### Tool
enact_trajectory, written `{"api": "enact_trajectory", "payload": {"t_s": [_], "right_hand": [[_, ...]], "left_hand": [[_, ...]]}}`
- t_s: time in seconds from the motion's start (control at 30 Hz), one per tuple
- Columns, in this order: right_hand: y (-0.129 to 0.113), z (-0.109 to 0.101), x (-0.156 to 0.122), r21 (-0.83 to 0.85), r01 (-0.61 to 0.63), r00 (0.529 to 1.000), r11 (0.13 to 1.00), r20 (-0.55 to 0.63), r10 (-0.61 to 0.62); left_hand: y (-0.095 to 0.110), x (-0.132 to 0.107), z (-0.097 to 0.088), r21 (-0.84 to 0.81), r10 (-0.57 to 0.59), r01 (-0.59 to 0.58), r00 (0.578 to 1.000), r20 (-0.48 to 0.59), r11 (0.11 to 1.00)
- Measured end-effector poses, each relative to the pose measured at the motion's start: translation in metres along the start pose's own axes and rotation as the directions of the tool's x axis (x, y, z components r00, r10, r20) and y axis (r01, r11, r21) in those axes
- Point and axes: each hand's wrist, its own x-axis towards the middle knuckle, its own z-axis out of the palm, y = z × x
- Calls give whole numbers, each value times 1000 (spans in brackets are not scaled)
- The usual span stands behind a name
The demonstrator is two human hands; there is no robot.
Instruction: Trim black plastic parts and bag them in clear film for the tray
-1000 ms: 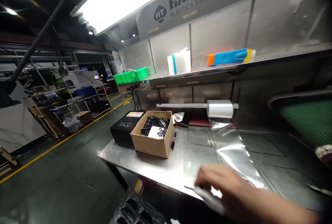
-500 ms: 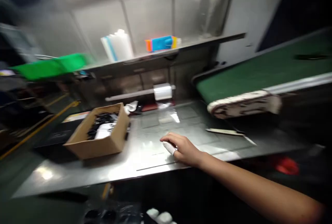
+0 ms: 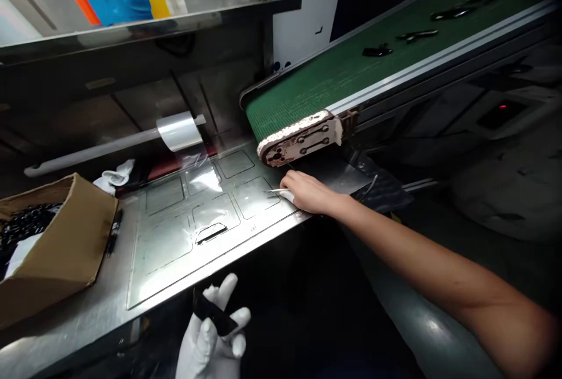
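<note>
While cradling a black part [image 3: 215, 314] in the left hand [image 3: 208, 344], gloved in white with fingers half curled about it, in front of the near edge of the table [image 3: 114, 285], also grips a knife [image 3: 276, 190] in the right hand [image 3: 309, 193], closed narrowly on it with the thin blade pointing left. Has brought the left hand and part into view since half a second ago, when showing only the right, poised over the table with the knife lying loose to its right. Has since carried the right across to the right end of the table, near the lower end of the belt [image 3: 290, 98], and picked up the knife. Has also swung the view rightward, now showing the box [image 3: 70, 250] of black bits cut off at the left edge, with the pen [image 3: 114, 229] just beside it, and the roll [image 3: 179, 133] of clear film on its rod [image 3: 92, 153] shifted leftward. Shows more of the green belt, with several dark pieces [image 3: 376, 51] lying along it. Keeps the blue piece [image 3: 109, 1] on the shelf [image 3: 202, 20], now toward the upper left
</note>
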Motion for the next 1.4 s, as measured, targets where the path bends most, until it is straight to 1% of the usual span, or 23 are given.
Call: {"api": "enact_trajectory", "payload": {"t_s": [0.1, 0.13, 0.17, 0.2, 0.23, 0.27, 0.3, 0.33, 0.37, 0.47, 0.5, 0.57, 0.6, 0.67, 0.73, 0.8, 0.87, 1.0, 1.1, 1.23, 1.4], "right_hand": [[-29, -6, -18, 115, 67, 996, 991, 58, -74], [-43, -6, -25, 202, 108, 987, 973, 98, -130], [-58, -6, -31, 324, 149, 966, 934, 154, -208], [-73, -5, -37, 468, 177, 930, 866, 208, -302], [-87, -4, -41, 604, 187, 883, 775, 243, -402], [-101, -2, -44, 710, 184, 833, 679, 254, -491], [-112, 1, -47, 777, 180, 794, 603, 248, -555], [-121, 4, -48, 807, 186, 773, 561, 233, -591], [-128, 6, -49, 814, 199, 763, 546, 221, -607], [-137, 13, -51, 804, 197, 774, 561, 223, -592], [-137, 13, -51, 798, 186, 783, 573, 233, -578], [-138, 11, -51, 769, 167, 786, 617, 275, -554], [-138, 8, -50, 744, 160, 779, 649, 309, -546], [-139, 1, -49, 672, 157, 749, 724, 397, -530], [-141, -4, -47, 593, 166, 721, 788, 472, -507], [-142, -8, -45, 538, 171, 703, 825, 520, -484], [-142, -9, -45, 515, 168, 689, 841, 548, -474], [-140, -6, -47, 467, 194, 682, 863, 569, -461], [-140, -2, -49, 398, 246, 688, 884, 570, -448], [-141, 3, -50, 329, 309, 706, 893, 550, -447], [-142, 5, -53, 288, 306, 721, 907, 553, -418]], "left_hand": [[0, -3, 10, -30, 28, -28, 1000, 11, 999], [-1, -4, 11, -30, 42, -42, 999, 20, 999], [-2, -5, 12, -31, 57, -56, 998, 33, 998], [-3, -5, 12, -34, 69, -68, 997, 44, 997], [-5, -6, 12, -40, 83, -81, 995, 49, 996], [-7, -8, 12, -44, 94, -92, 994, 48, 995], [-9, -9, 12, -47, 100, -98, 994, 43, 994], [-10, -11, 12, -44, 99, -97, 994, 38, 994], [-12, -12, 12, -38, 94, -93, 995, 36, 995], [-14, -17, 8, -6, 40, -39, 996, 85, 999], [-15, -17, 6, 7, 18, -19, 994, 112, 1000], [-16, -17, 2, 21, 12, -16, 984, 177, 1000], [-17, -16, 0, 24, 20, -26, 977, 210, 999], [-19, -14, -2, 40, 51, -62, 968, 247, 997], [-20, -12, -1, 78, 73, -92, 971, 226, 993], [-20, -11, 1, 106, 89, -109, 980, 180, 988], [-19, -11, 4, 92, 82, -99, 981, 174, 991], [-16, -9, 6, 75, 33, -51, 974, 225, 996], [-15, -7, 6, 92, 38, -61, 972, 231, 994], [-14, -7, 7, 29, -25, 18, 969, 244, 999], [-14, -8, 5, 10, -29, 27, 966, 258, 1000]]}}
